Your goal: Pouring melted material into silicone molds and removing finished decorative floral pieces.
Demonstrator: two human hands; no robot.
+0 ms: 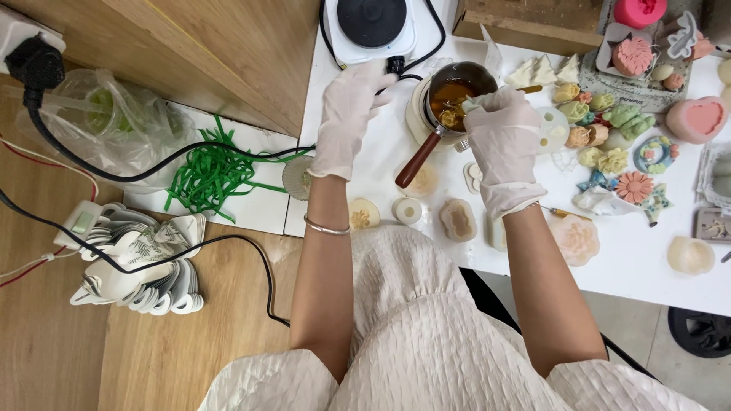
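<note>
My left hand (349, 114), in a white glove, reaches toward the plug and knob area of a small white hot plate (371, 27) with a black top; its fingers are spread and hold nothing. My right hand (502, 137), also gloved, is closed on a small white piece at the rim of a metal melting pot (457, 95) with a brown wooden handle. The pot holds amber liquid and small lumps. A thin wooden stick juts out beside the right hand.
Several flower-shaped wax pieces (601, 125) and pink silicone moulds (697, 119) cover the white table (655, 266) to the right. Pale round moulds (457, 219) lie near the front edge. Green strips (213, 171), a plastic bag (114, 122), black cables and stacked white pieces (145, 262) lie left.
</note>
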